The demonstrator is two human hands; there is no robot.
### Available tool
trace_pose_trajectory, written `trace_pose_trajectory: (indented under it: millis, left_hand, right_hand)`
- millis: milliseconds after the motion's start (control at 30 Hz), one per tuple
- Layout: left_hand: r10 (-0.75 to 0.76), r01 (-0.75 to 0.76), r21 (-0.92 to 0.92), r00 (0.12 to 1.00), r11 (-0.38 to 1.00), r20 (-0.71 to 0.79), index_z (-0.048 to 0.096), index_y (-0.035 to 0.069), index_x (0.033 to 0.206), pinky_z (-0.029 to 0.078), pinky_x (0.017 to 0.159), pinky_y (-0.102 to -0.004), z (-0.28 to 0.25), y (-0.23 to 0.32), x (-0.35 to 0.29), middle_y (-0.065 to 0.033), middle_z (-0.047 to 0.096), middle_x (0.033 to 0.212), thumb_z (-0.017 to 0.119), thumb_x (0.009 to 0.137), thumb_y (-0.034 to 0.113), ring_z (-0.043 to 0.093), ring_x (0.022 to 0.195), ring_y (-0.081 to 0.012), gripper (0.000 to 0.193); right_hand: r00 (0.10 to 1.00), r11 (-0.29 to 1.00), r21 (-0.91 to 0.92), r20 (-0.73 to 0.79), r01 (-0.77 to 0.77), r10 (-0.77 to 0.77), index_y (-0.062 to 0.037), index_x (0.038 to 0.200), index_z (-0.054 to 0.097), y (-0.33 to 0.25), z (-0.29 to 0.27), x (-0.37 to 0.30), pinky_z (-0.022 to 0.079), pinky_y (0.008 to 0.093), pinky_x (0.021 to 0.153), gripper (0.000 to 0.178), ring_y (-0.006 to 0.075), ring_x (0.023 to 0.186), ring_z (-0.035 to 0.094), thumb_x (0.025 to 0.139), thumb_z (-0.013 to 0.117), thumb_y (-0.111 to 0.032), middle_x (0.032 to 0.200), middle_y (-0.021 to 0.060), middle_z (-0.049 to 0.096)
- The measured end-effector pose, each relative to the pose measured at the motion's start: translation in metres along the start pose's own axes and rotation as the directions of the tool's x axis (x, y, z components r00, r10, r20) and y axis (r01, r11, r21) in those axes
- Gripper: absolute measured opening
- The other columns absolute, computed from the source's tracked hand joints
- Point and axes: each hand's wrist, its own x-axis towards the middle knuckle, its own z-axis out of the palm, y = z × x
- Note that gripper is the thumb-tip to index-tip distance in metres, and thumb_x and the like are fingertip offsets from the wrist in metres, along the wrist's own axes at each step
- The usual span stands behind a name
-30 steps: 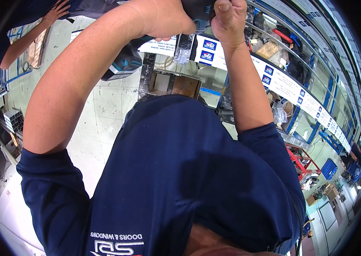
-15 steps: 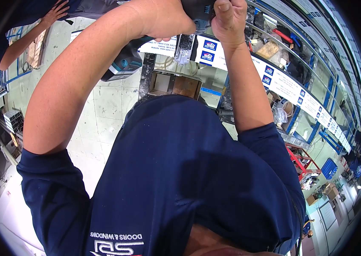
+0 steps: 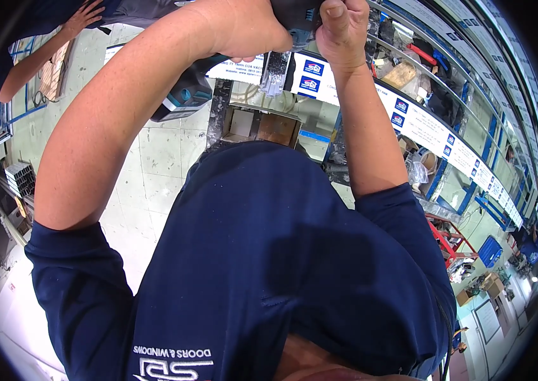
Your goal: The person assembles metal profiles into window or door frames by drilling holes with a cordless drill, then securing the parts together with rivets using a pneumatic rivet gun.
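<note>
At the top edge of the head view, my left hand (image 3: 243, 28) is closed round the handle of a teal-and-black cordless drill (image 3: 300, 16). Its battery end (image 3: 186, 98) juts out below my left forearm, and the front of the drill is out of sight. Close against the drill's right side is my right hand (image 3: 342, 32), thumb bent and fingers curled. What those fingers hold is hidden. Beneath both hands runs a long profile with white printed film (image 3: 326, 89). A short clear-and-grey piece (image 3: 274, 73) hangs over its near edge.
A blue-framed rack (image 3: 431, 184) carries long profiles on the right, with tools and scraps underneath. An open wooden box (image 3: 275, 129) sits below the hands. At upper left another person's hand (image 3: 82, 20) is spread. A red metal frame (image 3: 450, 241) and blue crate (image 3: 490, 251) stand at right.
</note>
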Motion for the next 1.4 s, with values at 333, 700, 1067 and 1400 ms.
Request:
trace_pose_trajectory:
  millis: [333,700,1067,1400]
  left_hand:
    - [0.054,-0.054,0.015,0.998,0.998,-0.026,0.077,0.001,0.112,0.058,0.095,-0.0445,0.003,-0.004,0.002,-0.0267,0.077,0.111,0.078,0.080,0.021,0.074,0.109,-0.0401,0.037]
    - [0.015,-0.015,0.010,1.000,1.000,-0.017,0.078,0.001,0.110,0.059,0.094,-0.0446,0.001,-0.001,0.002,-0.0266,0.078,0.109,0.077,0.080,0.020,0.074,0.108,-0.0400,0.036]
    - [0.021,-0.020,0.037,1.000,0.999,-0.023,0.078,0.001,0.111,0.059,0.095,-0.0445,0.002,-0.002,0.002,-0.0266,0.077,0.111,0.078,0.080,0.021,0.074,0.109,-0.0403,0.036]
    - [0.025,-0.024,0.014,0.999,1.000,-0.027,0.077,0.001,0.112,0.058,0.095,-0.0453,0.003,-0.003,0.000,-0.0270,0.077,0.111,0.078,0.080,0.020,0.074,0.110,-0.0406,0.037]
  right_hand:
    - [1.000,1.000,-0.003,-0.011,-0.006,0.006,0.0035,0.143,0.063,0.000,0.000,0.000,0.051,0.0358,0.104,0.093,0.0189,0.118,0.065,0.083,0.089,-0.063,0.129,0.0083,0.070]
    - [0.991,0.984,0.127,0.023,0.126,-0.129,0.0030,0.142,0.064,0.019,0.002,0.007,0.052,0.0356,0.103,0.093,0.0184,0.117,0.066,0.083,0.087,-0.066,0.128,0.0076,0.071]
    - [1.000,0.997,-0.068,-0.006,0.030,-0.031,0.0028,0.140,0.065,-0.003,0.002,0.002,0.052,0.0352,0.102,0.092,0.0183,0.116,0.066,0.084,0.085,-0.068,0.127,0.0074,0.071]
    - [1.000,0.998,-0.068,0.002,0.010,-0.010,0.0033,0.141,0.065,-0.004,0.003,0.001,0.052,0.0356,0.103,0.095,0.0184,0.116,0.066,0.084,0.084,-0.070,0.127,0.0077,0.071]
